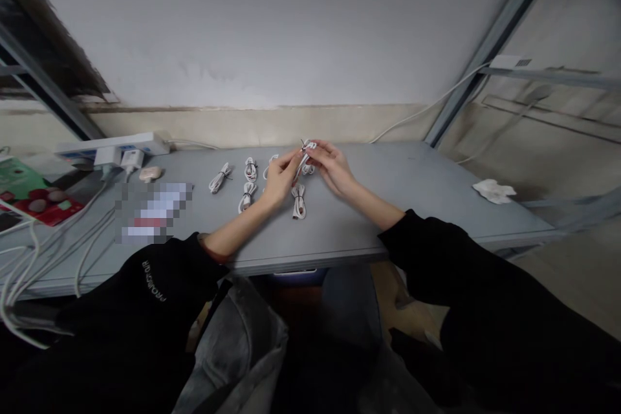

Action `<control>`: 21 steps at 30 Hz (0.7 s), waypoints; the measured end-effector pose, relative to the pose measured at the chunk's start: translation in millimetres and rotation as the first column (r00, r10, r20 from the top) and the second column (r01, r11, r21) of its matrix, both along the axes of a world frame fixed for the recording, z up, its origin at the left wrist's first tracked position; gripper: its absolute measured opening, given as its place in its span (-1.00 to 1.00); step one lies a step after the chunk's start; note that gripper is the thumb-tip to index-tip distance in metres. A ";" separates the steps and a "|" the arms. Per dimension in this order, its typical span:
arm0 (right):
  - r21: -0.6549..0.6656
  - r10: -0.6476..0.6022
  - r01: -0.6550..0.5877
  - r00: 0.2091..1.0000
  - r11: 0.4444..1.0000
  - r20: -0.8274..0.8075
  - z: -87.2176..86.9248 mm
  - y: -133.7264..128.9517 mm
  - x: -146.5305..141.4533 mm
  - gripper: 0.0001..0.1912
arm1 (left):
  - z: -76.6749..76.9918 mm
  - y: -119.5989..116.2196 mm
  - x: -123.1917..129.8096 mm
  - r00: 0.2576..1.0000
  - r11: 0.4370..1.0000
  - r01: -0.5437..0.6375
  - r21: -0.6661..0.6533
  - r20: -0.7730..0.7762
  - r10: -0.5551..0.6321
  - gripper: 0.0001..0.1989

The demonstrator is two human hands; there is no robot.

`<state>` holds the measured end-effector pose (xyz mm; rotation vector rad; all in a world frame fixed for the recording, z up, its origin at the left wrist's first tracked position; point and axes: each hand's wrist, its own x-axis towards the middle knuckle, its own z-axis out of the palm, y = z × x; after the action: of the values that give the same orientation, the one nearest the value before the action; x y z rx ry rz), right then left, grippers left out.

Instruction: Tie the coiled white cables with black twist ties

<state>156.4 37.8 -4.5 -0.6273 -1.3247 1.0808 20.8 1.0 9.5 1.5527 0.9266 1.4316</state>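
Between my two hands, above the back part of the grey table (354,220), is a coiled white cable (306,150) with a dark tie round it. The fingers of my left hand (281,178) pinch it from the left. From the right, the thumb and fingers of my right hand (332,168) hold it too. Several more tied white cables lie below and to the left: one cable bundle (299,202) just under my hands, another bundle (247,197) by my left wrist, a third (251,169) behind it. Farther left lies a slanted bundle (220,178). Others are partly hidden by my hands.
A power strip (116,143) with plugged-in chargers stands at the back left, its cords trailing over the left edge. Near it are a small white case (150,173), a blurred-out flat item (155,213) and a red item (53,204). Crumpled tissue (493,191) lies right. Metal posts flank the table.
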 end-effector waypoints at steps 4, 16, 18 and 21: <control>-0.004 -0.054 0.054 0.998 0.999 -0.017 -1.9 2.3 0.3 -0.50 | 0.5 -1.6 0.2 0.999 0.999 -0.035 0.015 -0.034 0.036 -0.71; -0.113 0.099 -0.110 0.991 0.988 -0.095 -4.4 -3.8 -7.7 -0.58 | -22.3 16.4 4.1 0.995 0.989 -0.102 0.108 0.032 0.099 -0.66; -0.119 0.118 -0.129 0.989 0.985 -0.093 -3.7 -5.6 -9.3 -0.66 | -22.3 17.1 4.2 0.995 0.990 -0.093 0.103 0.033 0.090 -0.69; -0.129 0.137 -0.146 0.988 0.981 -0.076 -1.7 -7.7 -10.3 -0.75 | -19.5 15.0 3.9 0.999 0.995 -0.044 0.088 0.027 0.041 -0.75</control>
<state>146.1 30.1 -6.1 -0.5970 -1.2612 1.3048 24.6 15.9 -10.0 1.5841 0.8971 1.5369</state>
